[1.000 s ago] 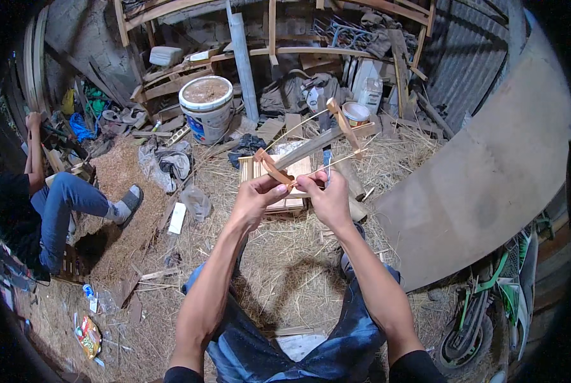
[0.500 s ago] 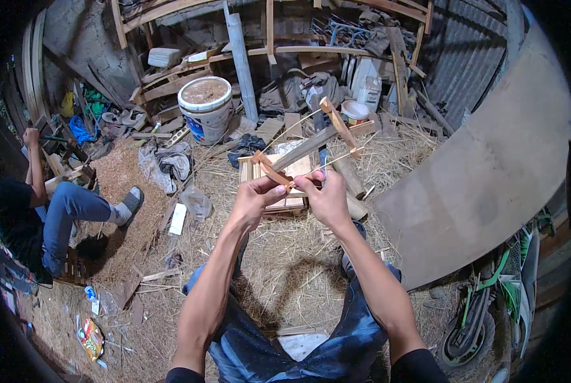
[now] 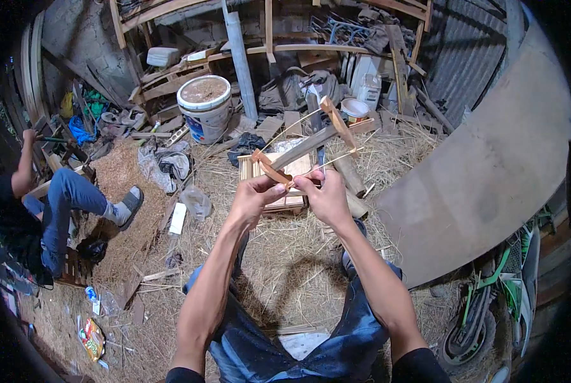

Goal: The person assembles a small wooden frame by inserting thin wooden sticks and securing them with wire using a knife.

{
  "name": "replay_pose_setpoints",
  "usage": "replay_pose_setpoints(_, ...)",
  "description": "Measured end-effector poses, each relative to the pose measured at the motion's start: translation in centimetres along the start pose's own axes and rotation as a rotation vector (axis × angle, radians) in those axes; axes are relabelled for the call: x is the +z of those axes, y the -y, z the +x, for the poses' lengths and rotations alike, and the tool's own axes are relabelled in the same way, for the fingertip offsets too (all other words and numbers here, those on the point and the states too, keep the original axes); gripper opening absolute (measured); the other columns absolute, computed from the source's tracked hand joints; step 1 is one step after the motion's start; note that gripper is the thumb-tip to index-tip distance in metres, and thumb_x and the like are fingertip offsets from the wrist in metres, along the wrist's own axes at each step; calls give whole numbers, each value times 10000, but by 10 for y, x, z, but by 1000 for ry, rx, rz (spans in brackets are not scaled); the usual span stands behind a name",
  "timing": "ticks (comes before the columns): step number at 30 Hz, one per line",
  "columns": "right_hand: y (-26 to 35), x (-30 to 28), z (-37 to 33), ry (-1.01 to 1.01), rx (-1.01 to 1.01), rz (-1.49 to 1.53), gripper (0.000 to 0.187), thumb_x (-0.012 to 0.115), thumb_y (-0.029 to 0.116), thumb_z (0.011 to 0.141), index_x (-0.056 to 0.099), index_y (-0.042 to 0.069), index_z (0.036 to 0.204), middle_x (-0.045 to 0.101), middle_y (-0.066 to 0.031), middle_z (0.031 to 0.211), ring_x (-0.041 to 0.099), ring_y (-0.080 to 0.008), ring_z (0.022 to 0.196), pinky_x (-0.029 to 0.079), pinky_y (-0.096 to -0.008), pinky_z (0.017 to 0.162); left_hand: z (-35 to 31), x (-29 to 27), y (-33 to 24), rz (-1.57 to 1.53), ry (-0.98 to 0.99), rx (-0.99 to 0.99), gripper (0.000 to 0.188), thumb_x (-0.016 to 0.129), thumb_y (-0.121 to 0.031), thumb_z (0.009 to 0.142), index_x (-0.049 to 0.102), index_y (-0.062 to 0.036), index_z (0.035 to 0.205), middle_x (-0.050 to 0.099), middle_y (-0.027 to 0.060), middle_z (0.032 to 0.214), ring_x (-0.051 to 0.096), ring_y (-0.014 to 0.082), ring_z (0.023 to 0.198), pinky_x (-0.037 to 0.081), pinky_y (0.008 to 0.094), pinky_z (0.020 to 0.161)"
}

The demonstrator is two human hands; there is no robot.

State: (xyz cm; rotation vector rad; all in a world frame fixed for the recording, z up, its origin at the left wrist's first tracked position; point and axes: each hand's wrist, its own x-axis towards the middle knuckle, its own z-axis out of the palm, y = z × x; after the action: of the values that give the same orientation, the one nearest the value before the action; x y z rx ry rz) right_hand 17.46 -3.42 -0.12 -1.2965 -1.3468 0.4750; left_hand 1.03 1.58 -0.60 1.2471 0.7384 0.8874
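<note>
In front of me I hold up an H-shaped wooden frame, which looks like a frame saw. A grey middle bar [image 3: 306,146] joins two curved orange-brown end pieces, the far one [image 3: 340,127] and the near one [image 3: 271,168]. Thin pale strands run along both sides. My left hand [image 3: 255,199] pinches the lower tip of the near end piece. Thumb and fingers of my right hand [image 3: 327,199] close on the strand [image 3: 332,161] beside that tip. My fingertips hide the exact join. Behind and below the frame sits a low wooden stool-like block [image 3: 286,203].
At the left, a seated person [image 3: 75,198] grips a tool handle. A white bucket [image 3: 204,105] and a small tub [image 3: 355,110] stand farther back. A big tan sheet [image 3: 473,172] leans at the right, beside a green-and-white motorbike [image 3: 489,300]. Straw and wood scraps cover the floor.
My hands and the frame stay nearly still, fingertips pinched at the same spot. The person at the left has shifted the raised arm and upper body slightly left.
</note>
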Motion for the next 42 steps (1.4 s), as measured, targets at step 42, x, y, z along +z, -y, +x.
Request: replay_pose_setpoints(42, 3, -1, 0, 0, 18, 17, 164, 648, 115, 802, 636, -42, 753, 660, -120, 699, 628, -170, 642, 468, -309, 603, 0, 1, -3, 8, -7, -1, 232, 677, -44, 792, 652, 29, 1011, 667, 83, 914, 612, 128, 829, 492, 259, 771)
